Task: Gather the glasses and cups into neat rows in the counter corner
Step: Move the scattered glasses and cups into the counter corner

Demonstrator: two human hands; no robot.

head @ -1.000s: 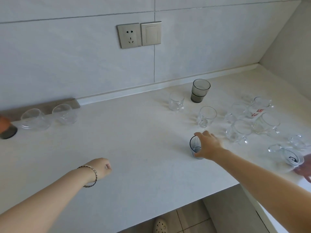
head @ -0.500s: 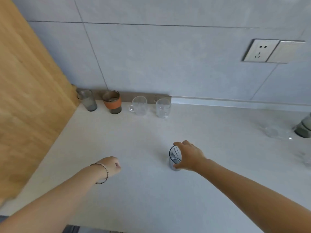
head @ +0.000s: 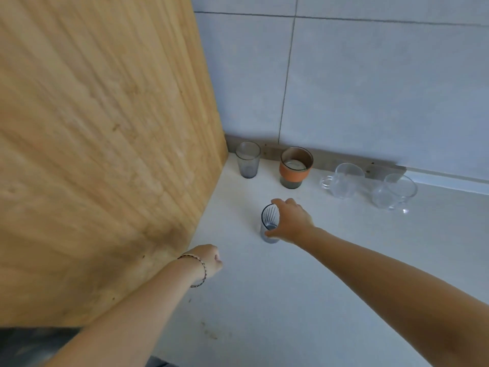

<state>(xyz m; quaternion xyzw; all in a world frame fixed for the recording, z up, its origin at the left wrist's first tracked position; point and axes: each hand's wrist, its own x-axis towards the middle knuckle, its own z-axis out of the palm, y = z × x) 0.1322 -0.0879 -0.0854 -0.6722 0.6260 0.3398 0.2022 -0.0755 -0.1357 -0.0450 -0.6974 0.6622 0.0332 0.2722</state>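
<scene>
My right hand (head: 291, 221) grips a small blue-striped glass (head: 268, 219) from its right side, low over the white counter (head: 317, 300) near the corner. Along the back wall stands a row: a grey tumbler (head: 248, 163) nearest the corner, a cup with an orange sleeve (head: 294, 168), then two clear glass mugs (head: 345, 180) (head: 395, 191). The striped glass is in front of the gap between the tumbler and the orange cup. My left hand (head: 210, 260), with a bracelet at the wrist, hovers curled in a loose fist and holds nothing.
A tall wooden panel (head: 105, 154) forms the left side of the corner. Grey tiled wall (head: 370, 88) runs behind the row of cups. Small brown marks (head: 211, 332) lie on the counter near the front.
My right hand has carried the striped glass left along the counter into the corner. The view swung left, so the wooden panel fills the left and the scattered glasses are out of sight.
</scene>
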